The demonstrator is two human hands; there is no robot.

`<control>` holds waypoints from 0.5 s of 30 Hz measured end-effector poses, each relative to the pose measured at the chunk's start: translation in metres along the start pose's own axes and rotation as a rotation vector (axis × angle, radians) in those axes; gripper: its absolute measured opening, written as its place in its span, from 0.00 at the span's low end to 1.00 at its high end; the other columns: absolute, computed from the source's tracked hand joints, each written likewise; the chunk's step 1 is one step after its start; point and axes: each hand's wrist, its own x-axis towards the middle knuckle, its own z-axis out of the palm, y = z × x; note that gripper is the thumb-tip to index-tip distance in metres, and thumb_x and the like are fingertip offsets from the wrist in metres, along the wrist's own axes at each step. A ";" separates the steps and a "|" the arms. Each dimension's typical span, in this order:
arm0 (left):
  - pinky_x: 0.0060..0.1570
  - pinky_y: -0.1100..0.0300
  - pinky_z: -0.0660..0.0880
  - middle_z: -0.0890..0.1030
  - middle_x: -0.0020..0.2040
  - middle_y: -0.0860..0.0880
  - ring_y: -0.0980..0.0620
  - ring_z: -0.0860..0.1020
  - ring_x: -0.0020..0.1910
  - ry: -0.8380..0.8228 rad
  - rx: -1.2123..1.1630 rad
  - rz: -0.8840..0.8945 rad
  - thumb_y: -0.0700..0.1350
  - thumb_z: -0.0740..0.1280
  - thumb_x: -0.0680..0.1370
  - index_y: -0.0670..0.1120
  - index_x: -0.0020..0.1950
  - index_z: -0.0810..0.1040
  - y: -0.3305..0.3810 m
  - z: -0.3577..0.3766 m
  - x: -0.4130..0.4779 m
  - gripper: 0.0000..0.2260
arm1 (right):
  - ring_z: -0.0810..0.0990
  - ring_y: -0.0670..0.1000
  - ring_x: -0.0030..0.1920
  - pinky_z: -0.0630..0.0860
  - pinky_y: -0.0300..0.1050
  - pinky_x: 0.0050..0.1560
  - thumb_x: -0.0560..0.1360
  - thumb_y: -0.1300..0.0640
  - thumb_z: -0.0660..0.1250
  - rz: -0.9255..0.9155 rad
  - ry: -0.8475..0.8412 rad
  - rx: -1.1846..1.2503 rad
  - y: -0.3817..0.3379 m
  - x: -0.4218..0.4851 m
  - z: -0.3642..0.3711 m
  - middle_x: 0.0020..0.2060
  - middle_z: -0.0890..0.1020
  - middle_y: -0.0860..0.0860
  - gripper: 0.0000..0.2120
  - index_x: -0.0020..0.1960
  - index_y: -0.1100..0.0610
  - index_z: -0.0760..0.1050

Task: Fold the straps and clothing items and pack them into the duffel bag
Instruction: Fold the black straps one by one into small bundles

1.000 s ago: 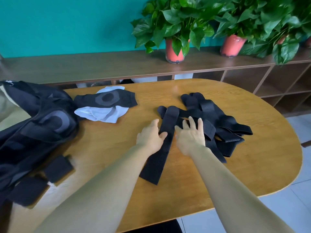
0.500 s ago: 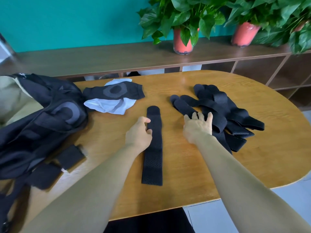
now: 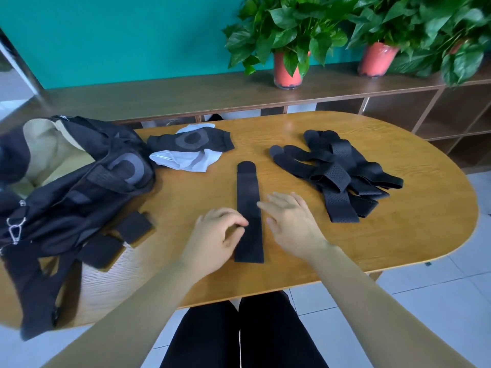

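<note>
1 black strap point(image 3: 249, 192) lies flat and straight on the table point(image 3: 292, 264) between both hands, well apart from the duffel bag point(image 3: 66, 187) at the left. It looks light, limp and slightly springy, so it should fold easily if taken by its near end. The left hand point(image 3: 216, 236) curls at its left edge; whether it pinches, I cannot tell. The right hand point(image 3: 292, 221) is spread wide beside it.
</note>
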 end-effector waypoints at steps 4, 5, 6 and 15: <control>0.52 0.62 0.60 0.76 0.54 0.63 0.60 0.72 0.56 -0.080 0.037 0.061 0.48 0.70 0.74 0.56 0.49 0.80 0.000 0.003 -0.020 0.06 | 0.70 0.53 0.67 0.53 0.49 0.71 0.70 0.58 0.67 -0.085 0.080 0.155 -0.011 -0.020 0.007 0.61 0.79 0.50 0.15 0.56 0.51 0.81; 0.52 0.63 0.58 0.76 0.54 0.62 0.60 0.72 0.56 -0.102 0.051 0.071 0.49 0.70 0.74 0.56 0.50 0.80 -0.002 0.004 -0.022 0.06 | 0.69 0.52 0.67 0.52 0.50 0.72 0.70 0.57 0.67 -0.110 0.051 0.149 -0.011 -0.023 0.009 0.61 0.79 0.49 0.14 0.54 0.49 0.82; 0.51 0.63 0.57 0.76 0.54 0.62 0.59 0.72 0.56 -0.122 0.071 0.084 0.49 0.70 0.73 0.56 0.50 0.80 -0.003 0.005 -0.023 0.06 | 0.68 0.52 0.69 0.50 0.50 0.73 0.71 0.56 0.67 -0.139 0.006 0.117 -0.011 -0.025 0.012 0.61 0.79 0.48 0.13 0.53 0.47 0.82; 0.62 0.62 0.51 0.75 0.52 0.64 0.64 0.66 0.62 -0.192 0.095 0.152 0.55 0.71 0.72 0.59 0.49 0.80 -0.016 0.004 -0.015 0.06 | 0.43 0.50 0.77 0.39 0.51 0.75 0.82 0.51 0.54 -0.077 -0.285 -0.110 -0.002 0.021 0.014 0.74 0.61 0.45 0.19 0.72 0.43 0.64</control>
